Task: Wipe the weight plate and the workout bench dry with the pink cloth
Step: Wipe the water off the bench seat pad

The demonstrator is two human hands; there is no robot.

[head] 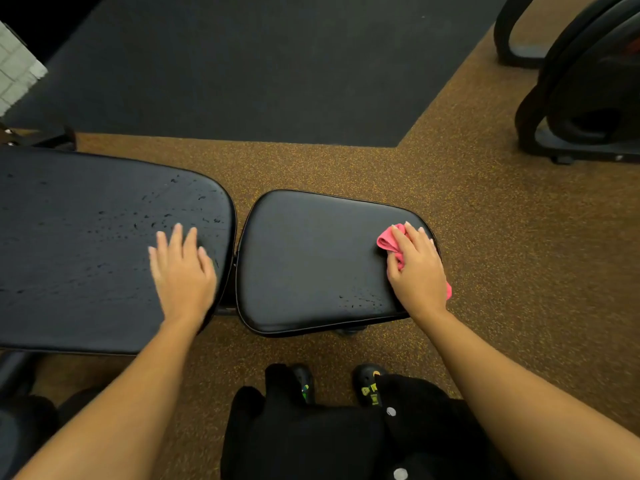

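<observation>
Black clothing [311,441] lowest in view, two dark shoes [303,380] just beyond it on brown speckled floor [485,244]. Two bare forearms out to one black padded workout bench [86,292] of two cushions: long back pad [69,220] left, shorter seat pad [304,258] right, both dotted with water drops. Left hand [181,271] flat on the back pad, fingers straight, holding nothing. Right hand [417,268] at the seat pad's right edge, curled over one crumpled pink cloth [388,241]. Black round weight plates [588,84] upright far right, count unclear.

The left hand [181,271] is laid flat, fingers spread; the right hand [417,271] is curled over the pink cloth [389,242].
</observation>
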